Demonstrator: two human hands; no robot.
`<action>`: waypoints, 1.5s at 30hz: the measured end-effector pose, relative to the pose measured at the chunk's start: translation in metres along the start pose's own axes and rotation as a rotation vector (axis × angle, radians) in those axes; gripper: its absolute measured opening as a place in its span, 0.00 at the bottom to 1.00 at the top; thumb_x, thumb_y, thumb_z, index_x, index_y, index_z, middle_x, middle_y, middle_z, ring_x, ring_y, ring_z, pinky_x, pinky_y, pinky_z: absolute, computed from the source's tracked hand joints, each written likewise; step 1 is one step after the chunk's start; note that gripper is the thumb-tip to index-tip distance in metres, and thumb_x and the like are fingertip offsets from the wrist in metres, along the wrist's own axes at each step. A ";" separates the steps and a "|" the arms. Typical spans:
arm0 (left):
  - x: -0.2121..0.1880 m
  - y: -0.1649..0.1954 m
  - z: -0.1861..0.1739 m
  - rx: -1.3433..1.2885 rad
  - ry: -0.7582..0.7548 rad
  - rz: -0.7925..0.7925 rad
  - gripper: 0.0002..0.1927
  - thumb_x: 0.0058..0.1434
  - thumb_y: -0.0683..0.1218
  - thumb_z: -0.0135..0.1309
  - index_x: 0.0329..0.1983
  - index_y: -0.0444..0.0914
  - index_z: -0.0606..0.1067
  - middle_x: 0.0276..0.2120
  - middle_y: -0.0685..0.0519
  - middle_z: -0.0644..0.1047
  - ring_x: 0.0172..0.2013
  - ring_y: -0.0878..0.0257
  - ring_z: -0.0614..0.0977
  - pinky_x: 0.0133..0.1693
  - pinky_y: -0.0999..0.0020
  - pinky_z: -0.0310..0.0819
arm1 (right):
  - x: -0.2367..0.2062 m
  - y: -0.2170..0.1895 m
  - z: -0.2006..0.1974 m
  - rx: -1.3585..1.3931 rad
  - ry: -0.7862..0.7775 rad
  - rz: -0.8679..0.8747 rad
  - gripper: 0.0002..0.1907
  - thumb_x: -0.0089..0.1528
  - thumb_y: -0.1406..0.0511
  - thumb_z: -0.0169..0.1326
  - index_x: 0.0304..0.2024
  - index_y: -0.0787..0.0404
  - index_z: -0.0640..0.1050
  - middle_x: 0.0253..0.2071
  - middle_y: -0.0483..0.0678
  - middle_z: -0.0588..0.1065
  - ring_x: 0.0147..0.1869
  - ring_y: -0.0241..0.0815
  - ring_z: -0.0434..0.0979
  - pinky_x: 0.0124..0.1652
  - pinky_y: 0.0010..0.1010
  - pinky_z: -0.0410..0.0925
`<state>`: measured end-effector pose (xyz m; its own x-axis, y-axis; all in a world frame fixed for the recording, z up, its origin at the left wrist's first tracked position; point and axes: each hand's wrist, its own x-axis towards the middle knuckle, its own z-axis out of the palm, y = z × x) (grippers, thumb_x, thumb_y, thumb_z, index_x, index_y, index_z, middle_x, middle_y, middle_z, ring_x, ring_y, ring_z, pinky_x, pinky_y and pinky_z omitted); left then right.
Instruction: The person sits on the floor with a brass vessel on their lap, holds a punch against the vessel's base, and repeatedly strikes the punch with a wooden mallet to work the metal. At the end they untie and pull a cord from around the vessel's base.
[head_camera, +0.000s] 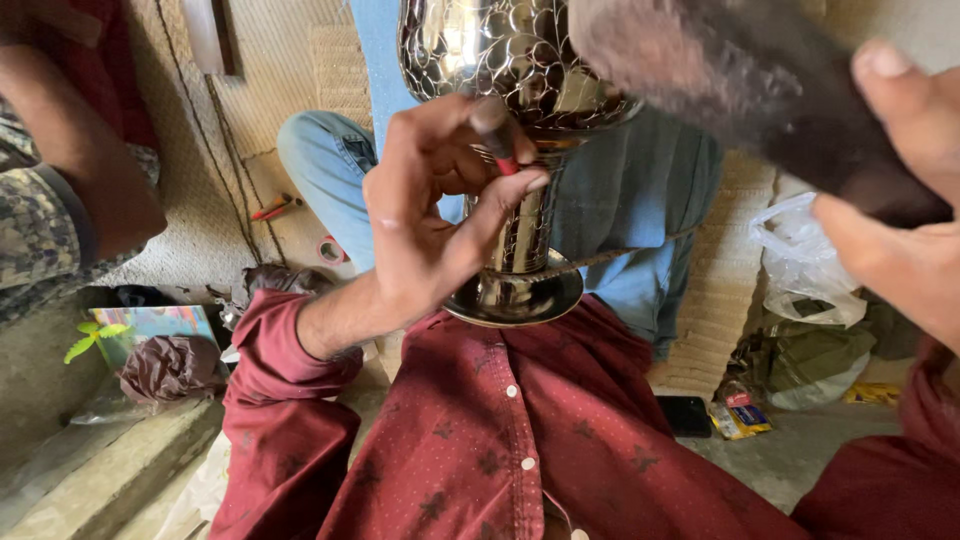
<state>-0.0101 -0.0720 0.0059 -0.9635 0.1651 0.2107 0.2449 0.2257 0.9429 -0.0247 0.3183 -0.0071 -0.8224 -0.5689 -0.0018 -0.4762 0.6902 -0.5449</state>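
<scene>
metal vase (510, 60) blocking the middle, another person's arm (80, 170) crowding left, open mat (270, 90) between

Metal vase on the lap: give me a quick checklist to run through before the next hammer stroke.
1. Chisel tip set on the metal vase: ok; the left hand holds the chisel against its neck.
2. Vase steadied: ok; its base rests against the lap and the blue-jeaned legs.
3. Hammer gripped: ok; the right hand holds the dark hammer, raised and blurred.
4. Left fingers away from the chisel head: cannot tell; they wrap close around it.
5. Other person's arm out of the swing: ok; it is far to the side.
</scene>
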 end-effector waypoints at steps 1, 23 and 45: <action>-0.004 0.000 0.002 -0.056 0.018 -0.010 0.23 0.73 0.31 0.63 0.61 0.33 0.63 0.44 0.46 0.79 0.32 0.71 0.80 0.32 0.79 0.78 | 0.000 0.001 0.000 -0.059 0.014 -0.066 0.36 0.59 0.78 0.60 0.69 0.77 0.66 0.50 0.64 0.75 0.40 0.46 0.76 0.44 0.30 0.70; 0.009 0.003 -0.004 0.192 -0.119 0.086 0.21 0.70 0.32 0.65 0.61 0.31 0.69 0.46 0.49 0.82 0.31 0.70 0.85 0.34 0.77 0.79 | -0.003 0.039 0.025 -0.094 -0.130 -0.105 0.33 0.60 0.74 0.58 0.68 0.67 0.66 0.52 0.61 0.75 0.47 0.48 0.78 0.45 0.34 0.70; 0.031 0.019 -0.007 0.241 -0.306 0.145 0.15 0.70 0.30 0.58 0.56 0.34 0.73 0.48 0.49 0.81 0.45 0.63 0.87 0.44 0.72 0.84 | 0.020 -0.037 -0.006 0.151 0.065 0.023 0.45 0.58 0.78 0.62 0.75 0.60 0.59 0.44 0.61 0.73 0.38 0.48 0.76 0.36 0.35 0.68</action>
<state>-0.0355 -0.0693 0.0324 -0.8492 0.4817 0.2164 0.4293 0.3910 0.8142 -0.0256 0.2837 0.0177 -0.8532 -0.5203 0.0359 -0.4090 0.6249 -0.6650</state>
